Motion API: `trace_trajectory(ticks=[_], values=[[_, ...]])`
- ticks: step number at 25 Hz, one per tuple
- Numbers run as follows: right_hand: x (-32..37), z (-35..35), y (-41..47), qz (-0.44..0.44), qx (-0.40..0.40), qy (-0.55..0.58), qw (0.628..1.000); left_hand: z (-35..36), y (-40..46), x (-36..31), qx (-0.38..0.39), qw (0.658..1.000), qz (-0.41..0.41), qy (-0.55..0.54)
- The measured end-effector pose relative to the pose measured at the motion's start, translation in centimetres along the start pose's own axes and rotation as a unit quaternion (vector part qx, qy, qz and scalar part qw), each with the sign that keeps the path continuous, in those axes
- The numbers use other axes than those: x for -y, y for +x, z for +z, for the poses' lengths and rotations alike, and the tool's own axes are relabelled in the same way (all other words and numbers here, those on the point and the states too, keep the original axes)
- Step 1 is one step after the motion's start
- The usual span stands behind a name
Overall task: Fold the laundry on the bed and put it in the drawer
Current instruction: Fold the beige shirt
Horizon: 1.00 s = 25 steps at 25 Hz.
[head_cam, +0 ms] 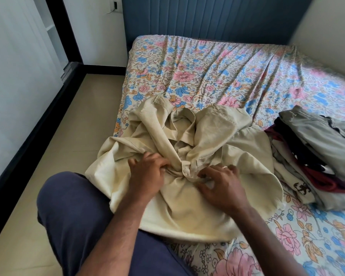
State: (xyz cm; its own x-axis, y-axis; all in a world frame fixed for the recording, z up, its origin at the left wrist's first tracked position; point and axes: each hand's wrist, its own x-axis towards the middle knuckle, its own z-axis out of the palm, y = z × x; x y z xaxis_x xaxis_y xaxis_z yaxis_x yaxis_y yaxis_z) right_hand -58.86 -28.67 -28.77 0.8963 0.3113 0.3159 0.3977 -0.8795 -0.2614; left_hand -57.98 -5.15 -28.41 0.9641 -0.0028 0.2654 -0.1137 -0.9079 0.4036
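Head view: a beige button-up shirt (187, 156) lies crumpled at the near left edge of the bed (217, 72). The left hand (147, 172) and right hand (221, 186) both pinch its buttoned front placket, fingers curled. A pile of clothes (317, 156) sits by the bed's right edge.

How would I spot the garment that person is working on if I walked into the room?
Find the bed with the floral sheet; at its near left edge lies a crumpled beige button-up shirt. The left hand and right hand pinch its front placket. Unlike the pile of clothes to its right, it is one pale, spread-out garment.
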Motion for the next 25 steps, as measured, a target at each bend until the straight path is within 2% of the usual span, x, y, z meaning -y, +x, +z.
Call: trace_trajectory(ticks=[2,5,6,8,10,11,13,15,16,17,18,19,20,21,23,24,25], values=[[-2.2,-1.6,0.3,-0.022,0.034,-0.064,0.997,-0.7,0.9,1.3,0.035,0.994,0.075,0.069],[-4.0,-3.7,1.9,-0.082,0.049,-0.042,0.995,-1.0,2.5,2.1,0.035,0.981,0.158,0.104],[-4.0,-4.7,2.7,-0.102,0.05,0.001,0.994,-1.3,2.9,2.3,0.034,0.985,0.156,0.062],[-3.7,-7.2,4.3,-0.124,0.034,0.119,0.985,-2.8,3.8,2.4,0.03,0.985,0.132,-0.106],[-3.5,-10.5,6.9,-0.113,0.043,0.214,0.969,-5.7,5.1,2.3,0.043,0.958,0.104,-0.263],[-3.6,-12.2,8.5,-0.093,0.079,0.261,0.957,-7.4,6.0,2.5,0.065,0.95,0.092,-0.292],[-4.3,-15.0,11.7,-0.056,0.189,0.309,0.93,-10.4,7.9,3.3,0.134,0.95,0.068,-0.274],[-5.2,-16.1,14.8,-0.021,0.314,0.268,0.91,-12.2,9.8,4.3,0.227,0.943,0.036,-0.24],[-5.3,-16.0,16.1,-0.01,0.37,0.233,0.899,-12.7,10.7,4.5,0.257,0.942,0.024,-0.214],[-5.5,-15.5,17.7,-0.015,0.391,0.18,0.903,-12.9,11.8,4.4,0.256,0.949,0.015,-0.184],[-5.3,-15.2,19.4,-0.027,0.366,0.123,0.922,-13.1,13.1,4.0,0.217,0.963,0.011,-0.158],[-4.8,-15.2,21.2,-0.032,0.286,0.073,0.955,-13.4,14.7,3.3,0.136,0.98,0.009,-0.144],[-4.0,-15.6,22.9,-0.027,0.163,0.038,0.985,-13.9,16.2,2.3,0.029,0.99,0.01,-0.137],[-2.9,-16.4,24.1,-0.009,0.02,0.031,0.999,-14.6,17.4,1.1,-0.089,0.987,0.019,-0.132],[-0.5,-18.1,24.5,0.022,-0.21,0.049,0.976,-16.0,18.5,-1.6,-0.282,0.952,0.056,-0.101],[0.4,-18.5,23.8,0.021,-0.263,0.039,0.964,-16.1,18.3,-2.7,-0.341,0.933,0.075,-0.086],[1.0,-18.1,22.7,0.021,-0.277,0.02,0.96,-15.6,17.5,-3.6,-0.373,0.92,0.093,-0.077]])
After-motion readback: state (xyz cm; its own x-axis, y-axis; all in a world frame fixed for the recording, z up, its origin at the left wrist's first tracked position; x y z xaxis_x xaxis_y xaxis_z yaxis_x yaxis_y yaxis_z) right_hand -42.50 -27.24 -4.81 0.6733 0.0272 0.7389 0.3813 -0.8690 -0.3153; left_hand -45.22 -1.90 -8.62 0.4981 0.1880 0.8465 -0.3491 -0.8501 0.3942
